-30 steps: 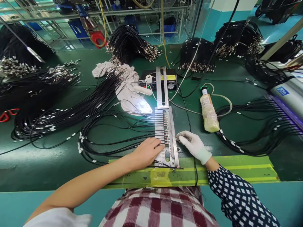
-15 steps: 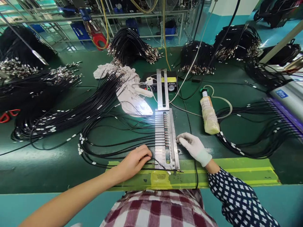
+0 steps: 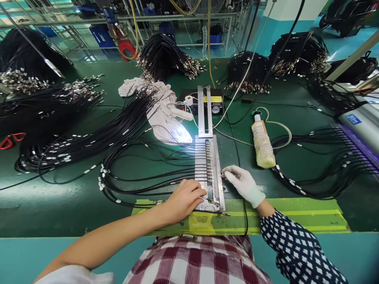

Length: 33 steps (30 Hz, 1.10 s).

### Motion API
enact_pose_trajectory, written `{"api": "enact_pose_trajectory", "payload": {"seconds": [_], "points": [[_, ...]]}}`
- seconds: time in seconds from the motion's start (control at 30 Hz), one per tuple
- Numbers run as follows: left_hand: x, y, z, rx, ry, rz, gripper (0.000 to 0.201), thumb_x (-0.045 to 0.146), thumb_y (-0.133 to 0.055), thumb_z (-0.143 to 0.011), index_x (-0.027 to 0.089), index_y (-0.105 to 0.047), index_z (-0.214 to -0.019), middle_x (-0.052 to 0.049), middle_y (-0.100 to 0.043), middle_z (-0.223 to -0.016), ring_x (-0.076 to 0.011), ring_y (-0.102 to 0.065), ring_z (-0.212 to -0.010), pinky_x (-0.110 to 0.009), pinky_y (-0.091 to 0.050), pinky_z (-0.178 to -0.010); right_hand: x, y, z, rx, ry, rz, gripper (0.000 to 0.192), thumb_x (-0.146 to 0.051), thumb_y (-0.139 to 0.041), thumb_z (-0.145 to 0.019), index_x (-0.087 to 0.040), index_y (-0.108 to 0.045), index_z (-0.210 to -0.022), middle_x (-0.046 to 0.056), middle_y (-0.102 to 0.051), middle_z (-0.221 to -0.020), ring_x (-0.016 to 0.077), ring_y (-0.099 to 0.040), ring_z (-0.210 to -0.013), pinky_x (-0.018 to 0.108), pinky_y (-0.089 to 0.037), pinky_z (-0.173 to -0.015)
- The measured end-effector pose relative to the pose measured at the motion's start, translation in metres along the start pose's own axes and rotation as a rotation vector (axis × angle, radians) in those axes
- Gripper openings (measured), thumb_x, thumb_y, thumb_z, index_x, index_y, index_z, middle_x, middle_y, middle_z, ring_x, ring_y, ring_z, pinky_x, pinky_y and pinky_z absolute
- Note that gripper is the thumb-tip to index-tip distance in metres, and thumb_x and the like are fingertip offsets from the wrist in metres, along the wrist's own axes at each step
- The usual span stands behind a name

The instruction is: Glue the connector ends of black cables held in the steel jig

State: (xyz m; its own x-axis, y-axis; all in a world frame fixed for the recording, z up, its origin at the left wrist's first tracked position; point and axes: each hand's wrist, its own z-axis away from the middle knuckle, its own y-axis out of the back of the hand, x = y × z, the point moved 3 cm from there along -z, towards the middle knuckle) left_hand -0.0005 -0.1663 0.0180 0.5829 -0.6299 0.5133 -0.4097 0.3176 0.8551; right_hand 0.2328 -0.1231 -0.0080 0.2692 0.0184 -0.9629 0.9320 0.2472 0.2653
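A long metal fixture [image 3: 218,165] lies on the green table in front of me, with several black cables [image 3: 166,173] laid side by side in its slots. My bare left hand [image 3: 185,199] rests on the fixture's near end, fingers pinching a thin black cable [image 3: 217,213] whose tip lies over the yellow-green tape strip [image 3: 296,215]. My right hand [image 3: 242,183], in a white glove, rests against the fixture's right edge with its fingertips touching the rail and holds nothing.
Large bundles of black cables [image 3: 74,146] spread across the left, back and right of the table. A white cloth [image 3: 161,108], a small lamp, a black control box [image 3: 217,103] and a wrapped bottle [image 3: 262,142] lie behind the fixture. Red scissors [image 3: 10,140] sit far left.
My left hand pulled back to the left with a cable, then returned to the fixture's near end. The gloved right hand stayed at the fixture's right edge.
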Motion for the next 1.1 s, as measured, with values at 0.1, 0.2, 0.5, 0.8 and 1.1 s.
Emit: {"api": "enact_pose_trajectory", "payload": {"seconds": [0.1,0.2,0.5,0.8,1.1], "points": [[-0.002,0.002,-0.002,-0.016,-0.006,0.036,0.018,0.022,-0.043,-0.099,0.019,-0.061,-0.096,-0.006,-0.059,-0.093,-0.0187,-0.052,-0.089,-0.032,-0.040,-0.079,-0.001,0.001,0.001,0.001,0.005,-0.001,0.028,-0.045,-0.055,-0.092,-0.019,-0.067,-0.095,0.005,-0.069,-0.093,0.0201,-0.064,-0.086,0.032,-0.050,-0.083],[-0.018,0.016,0.016,0.016,0.072,0.061,0.016,0.022,-0.043,-0.099,0.019,-0.059,-0.096,-0.006,-0.059,-0.097,-0.0184,-0.052,-0.092,-0.032,-0.039,-0.081,-0.003,0.001,0.001,-0.006,0.001,0.008,0.028,-0.044,-0.055,-0.092,-0.019,-0.067,-0.094,0.005,-0.069,-0.092,0.0200,-0.063,-0.086,0.031,-0.050,-0.080],[-0.019,0.018,0.029,0.045,0.043,-0.065,0.012,0.021,-0.046,-0.098,0.019,-0.054,-0.107,-0.007,-0.059,-0.103,-0.0207,-0.050,-0.095,-0.035,-0.038,-0.083,-0.005,0.000,-0.003,0.000,-0.002,0.020,0.026,-0.043,-0.055,-0.091,-0.020,-0.068,-0.093,0.005,-0.070,-0.091,0.0202,-0.064,-0.084,0.031,-0.051,-0.079],[-0.030,0.022,0.030,-0.023,0.113,-0.111,0.017,0.021,-0.039,-0.100,0.018,-0.054,-0.094,-0.006,-0.056,-0.095,-0.0204,-0.048,-0.088,-0.034,-0.037,-0.078,-0.005,0.000,0.000,-0.014,-0.007,0.016,0.025,-0.042,-0.055,-0.091,-0.020,-0.067,-0.093,0.005,-0.069,-0.090,0.0198,-0.064,-0.084,0.031,-0.050,-0.079],[-0.030,0.028,0.060,0.017,0.162,-0.134,0.014,0.018,-0.042,-0.098,0.019,-0.054,-0.106,-0.007,-0.060,-0.101,-0.0213,-0.053,-0.093,-0.036,-0.042,-0.081,-0.006,0.000,-0.002,-0.013,-0.013,0.020,0.025,-0.041,-0.055,-0.091,-0.020,-0.067,-0.092,0.005,-0.070,-0.090,0.0205,-0.064,-0.085,0.032,-0.050,-0.080]]}}
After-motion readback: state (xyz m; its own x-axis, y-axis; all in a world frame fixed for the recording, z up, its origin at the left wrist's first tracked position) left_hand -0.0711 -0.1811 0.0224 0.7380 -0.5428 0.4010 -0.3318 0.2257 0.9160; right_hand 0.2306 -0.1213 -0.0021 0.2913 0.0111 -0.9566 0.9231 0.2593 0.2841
